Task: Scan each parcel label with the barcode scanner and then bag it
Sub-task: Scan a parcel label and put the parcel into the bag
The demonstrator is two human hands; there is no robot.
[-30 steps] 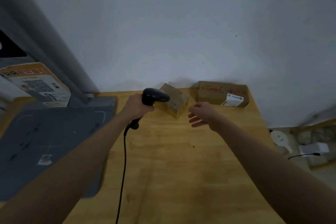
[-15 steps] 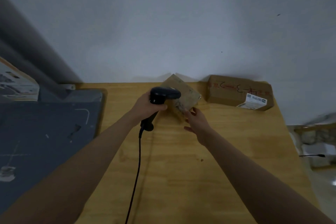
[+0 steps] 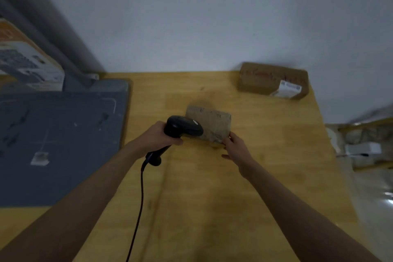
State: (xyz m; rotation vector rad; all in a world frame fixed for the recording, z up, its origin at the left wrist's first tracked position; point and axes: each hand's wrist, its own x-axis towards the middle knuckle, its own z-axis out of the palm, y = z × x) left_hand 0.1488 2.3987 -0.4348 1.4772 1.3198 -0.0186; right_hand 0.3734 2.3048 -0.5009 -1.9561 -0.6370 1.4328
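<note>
My left hand [image 3: 158, 137] grips a black corded barcode scanner [image 3: 182, 128] by its handle, its head over the left end of a small brown cardboard parcel [image 3: 212, 123]. That parcel lies on the wooden table [image 3: 212, 198], and my right hand [image 3: 236, 148] pinches its near right corner. A second, larger brown parcel [image 3: 265, 80] with a white label [image 3: 288, 89] sits at the table's far right by the wall. The scanner cable [image 3: 140, 198] trails down toward me.
A dark grey mat [image 3: 57, 144] covers the table's left side, with a printed box [image 3: 27, 64] behind it. To the right, past the table edge, lie white objects [image 3: 361, 149] on the floor. The white wall [image 3: 191, 17] stands behind the table.
The small parcel moved from the wall toward me and now lies flat; my right hand went from open beside it to pinching its corner. The scanner stayed over it.
</note>
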